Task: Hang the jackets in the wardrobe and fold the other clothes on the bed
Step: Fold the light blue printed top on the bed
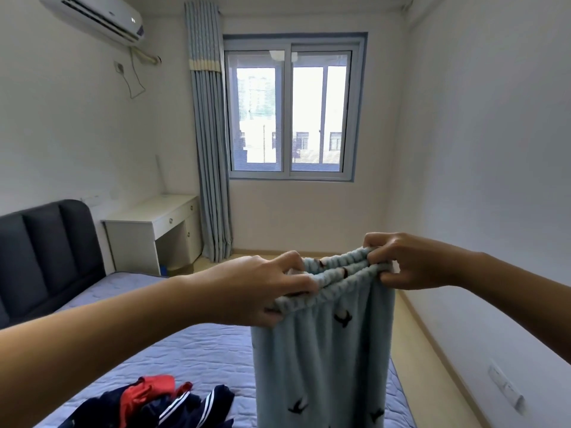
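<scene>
**Bedroom: fleece trousers held up over the bed**

Item 1. Pale blue fleece trousers (324,366), printed with small dark bird shapes. Held in the air by the ribbed elastic waistband (343,273), legs hanging straight down in front of the bed's near corner. The lower end runs out of view at the bottom edge.

Item 2. Left hand (272,288). Fingers curled round the left end of the waistband, gripping it, arm stretched forward.

Item 3. Right hand (411,261). Fingers and thumb pinch the right end of the waistband, set a little higher than the left hand.

Item 4. Bed (200,350), covered in lavender-blue quilted fabric, with a dark grey padded headboard (46,248) at the left.

Item 5. Heap of clothes (160,403), navy and red with white stripes, lying crumpled on the bed's near edge, left of the hanging trousers.

Item 6. White desk (154,223) with drawers, beside the headboard.

Item 7. Blue-grey curtain (210,149), drawn to the left of a sliding window (290,109).

Item 8. White air conditioner (95,17), high on the left wall.
</scene>
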The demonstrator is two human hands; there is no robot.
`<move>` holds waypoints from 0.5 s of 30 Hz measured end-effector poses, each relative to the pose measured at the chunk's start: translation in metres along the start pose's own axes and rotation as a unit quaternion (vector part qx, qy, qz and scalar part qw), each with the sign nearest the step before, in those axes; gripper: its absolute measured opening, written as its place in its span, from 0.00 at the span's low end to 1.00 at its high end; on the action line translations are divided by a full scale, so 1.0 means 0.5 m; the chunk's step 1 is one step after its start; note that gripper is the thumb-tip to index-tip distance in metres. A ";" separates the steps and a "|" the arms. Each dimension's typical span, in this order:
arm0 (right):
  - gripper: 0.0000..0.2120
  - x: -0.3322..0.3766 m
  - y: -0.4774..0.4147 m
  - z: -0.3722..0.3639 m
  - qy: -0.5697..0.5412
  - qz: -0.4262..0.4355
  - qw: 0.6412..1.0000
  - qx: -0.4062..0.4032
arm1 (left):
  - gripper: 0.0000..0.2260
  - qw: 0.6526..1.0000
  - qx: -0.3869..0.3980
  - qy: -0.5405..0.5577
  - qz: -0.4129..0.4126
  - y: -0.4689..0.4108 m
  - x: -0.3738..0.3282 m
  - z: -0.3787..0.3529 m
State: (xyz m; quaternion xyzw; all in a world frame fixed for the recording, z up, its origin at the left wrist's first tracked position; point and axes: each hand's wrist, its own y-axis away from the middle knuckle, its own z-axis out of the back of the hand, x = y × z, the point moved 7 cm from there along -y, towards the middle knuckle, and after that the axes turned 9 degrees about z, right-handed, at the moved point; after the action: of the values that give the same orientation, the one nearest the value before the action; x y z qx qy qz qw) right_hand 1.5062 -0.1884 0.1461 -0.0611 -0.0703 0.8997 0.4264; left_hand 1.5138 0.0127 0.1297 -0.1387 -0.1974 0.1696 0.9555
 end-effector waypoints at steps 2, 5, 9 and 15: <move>0.08 0.003 0.006 0.010 -0.019 -0.004 1.000 -0.014 | 0.31 0.999 -0.020 0.032 0.026 0.006 0.008 -0.004; 0.17 0.007 0.014 0.035 -0.051 -0.002 0.998 -0.046 | 0.34 0.991 -0.015 0.117 0.057 0.016 0.028 -0.014; 0.10 -0.003 0.029 0.050 -0.069 -0.007 0.995 -0.078 | 0.35 0.992 0.012 0.096 0.080 0.025 0.063 -0.043; 0.07 0.048 -0.002 0.081 -0.112 0.056 0.983 -0.134 | 0.29 0.991 -0.080 0.072 0.079 0.001 0.044 -0.061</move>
State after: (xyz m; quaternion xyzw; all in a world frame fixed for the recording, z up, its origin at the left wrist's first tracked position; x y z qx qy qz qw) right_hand 1.4851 -0.1721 0.1849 -0.0201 -0.2337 0.9057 0.3531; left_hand 1.5455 0.0156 0.1097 -0.2417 -0.1298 0.2179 0.9366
